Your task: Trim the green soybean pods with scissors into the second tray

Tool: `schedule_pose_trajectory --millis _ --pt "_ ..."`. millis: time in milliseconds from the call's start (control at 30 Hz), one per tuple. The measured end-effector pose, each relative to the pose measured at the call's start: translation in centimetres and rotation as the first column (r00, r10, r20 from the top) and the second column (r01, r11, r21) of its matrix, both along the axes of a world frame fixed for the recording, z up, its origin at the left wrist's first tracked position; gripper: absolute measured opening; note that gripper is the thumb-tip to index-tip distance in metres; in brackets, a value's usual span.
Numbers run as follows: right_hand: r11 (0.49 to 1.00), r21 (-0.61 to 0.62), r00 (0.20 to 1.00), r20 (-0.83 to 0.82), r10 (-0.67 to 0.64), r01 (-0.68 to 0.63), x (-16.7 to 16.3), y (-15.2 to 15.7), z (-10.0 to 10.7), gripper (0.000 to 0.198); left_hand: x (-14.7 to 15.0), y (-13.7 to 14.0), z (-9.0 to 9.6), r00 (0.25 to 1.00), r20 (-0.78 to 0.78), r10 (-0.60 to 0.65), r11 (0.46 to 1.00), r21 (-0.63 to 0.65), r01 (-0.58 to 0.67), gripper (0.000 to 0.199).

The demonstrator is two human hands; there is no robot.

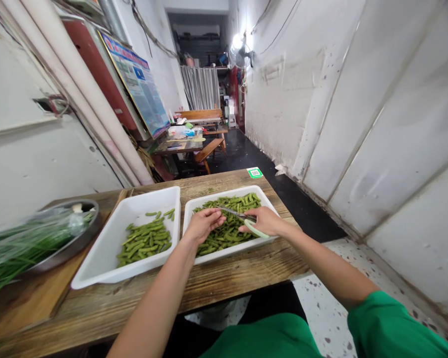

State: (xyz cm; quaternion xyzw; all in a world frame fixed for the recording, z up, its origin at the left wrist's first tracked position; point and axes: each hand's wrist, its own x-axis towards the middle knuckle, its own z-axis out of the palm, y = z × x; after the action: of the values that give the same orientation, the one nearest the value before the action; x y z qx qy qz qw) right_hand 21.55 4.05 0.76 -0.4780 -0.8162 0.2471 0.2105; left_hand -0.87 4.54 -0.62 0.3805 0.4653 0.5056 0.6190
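Note:
Over the right white tray point(189, 211), my right hand point(263, 222) grips a pair of scissors point(255, 229) with pale green handles. The blades point left, their tips close to the fingers of my left hand point(205, 223). Thumb and fingers of that left hand are pinched together; whatever is between them is too small or hidden to make out. Green bean pods point(224, 231) fill the right tray beneath both hands. To its left, a second white tray point(108, 248) holds a smaller heap of green pods point(149, 238), with a few lying apart near its far right corner.
A metal basin point(65, 248) of long green stalks point(11, 258) and plastic wrap stands at left on a wooden board point(41, 303). A QR code card point(254, 172) lies at the wooden table's point(216, 293) far corner. Further back are another table point(182, 145) and benches point(209, 149).

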Motion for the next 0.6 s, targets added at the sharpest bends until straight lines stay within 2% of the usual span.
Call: schedule_pose_trajectory --millis 267,433,533,600 --pt "0.999 0.035 0.999 0.034 0.018 -0.019 -0.07 -0.55 -0.09 0.053 0.21 -0.34 0.4 0.996 -0.044 -0.073 0.997 0.0 0.073 0.01" --pt "0.997 0.039 0.996 0.059 0.06 -0.063 0.23 -0.66 -0.53 0.045 0.24 -0.34 0.34 0.993 -0.02 -0.119 0.987 -0.115 0.116 0.015" --pt "0.996 0.018 0.993 0.086 0.087 -0.089 0.43 -0.34 -0.48 0.042 0.31 -0.23 0.18 0.997 -0.007 -0.072 0.982 -0.177 0.07 0.024" --pt "0.993 -0.012 0.989 0.093 0.118 -0.118 0.54 0.03 -0.4 0.042 0.36 -0.13 0.07 0.998 -0.011 -0.055 0.971 -0.234 0.051 0.021"
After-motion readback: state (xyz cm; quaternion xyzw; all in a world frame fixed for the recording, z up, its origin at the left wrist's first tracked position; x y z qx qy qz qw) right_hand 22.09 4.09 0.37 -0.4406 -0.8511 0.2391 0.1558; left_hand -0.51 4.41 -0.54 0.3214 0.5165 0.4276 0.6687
